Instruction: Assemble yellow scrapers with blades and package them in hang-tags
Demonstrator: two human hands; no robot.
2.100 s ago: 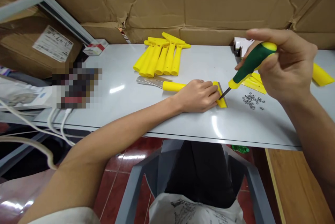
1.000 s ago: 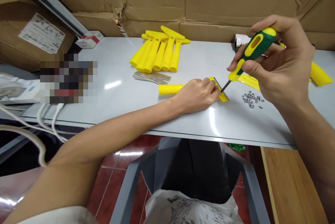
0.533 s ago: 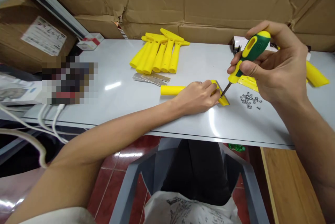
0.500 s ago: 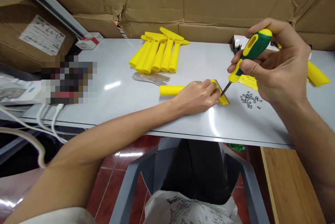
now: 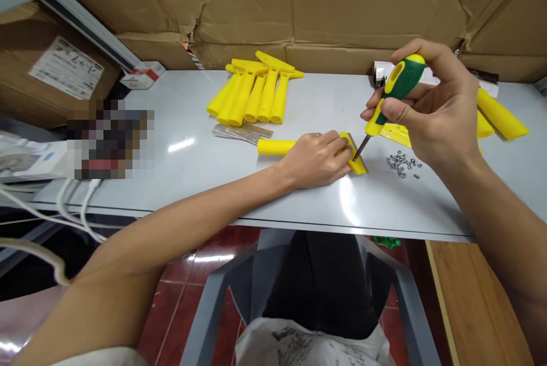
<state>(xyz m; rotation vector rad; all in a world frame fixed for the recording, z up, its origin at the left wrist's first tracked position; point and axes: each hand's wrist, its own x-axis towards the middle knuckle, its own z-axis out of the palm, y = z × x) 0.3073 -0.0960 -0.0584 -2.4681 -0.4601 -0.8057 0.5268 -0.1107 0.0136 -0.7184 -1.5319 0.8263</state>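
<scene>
My left hand (image 5: 320, 158) is closed around a yellow scraper (image 5: 276, 147) lying on the white table, its round handle pointing left. The scraper's wide head, with a metal edge along it, shows past my fingertips on the right. In my right hand (image 5: 444, 101) is a green and yellow screwdriver (image 5: 404, 82), gripped tilted with its tip down on the scraper's head. Whether a screw sits under the tip cannot be made out. To the right lies a scatter of small screws and nuts (image 5: 401, 163).
Several yellow scraper handles (image 5: 256, 92) lie bunched at the back, with flat metal blades (image 5: 239, 132) before them. More yellow pieces (image 5: 502, 115) rest beyond my right hand. Cardboard (image 5: 333, 7) lines the back edge. A small red and white box (image 5: 143, 75) and cables stand left.
The screwdriver and my right hand have shifted slightly left and down in view, with the tip still at the scraper's head. My left hand keeps its grip; the whole view has moved a little.
</scene>
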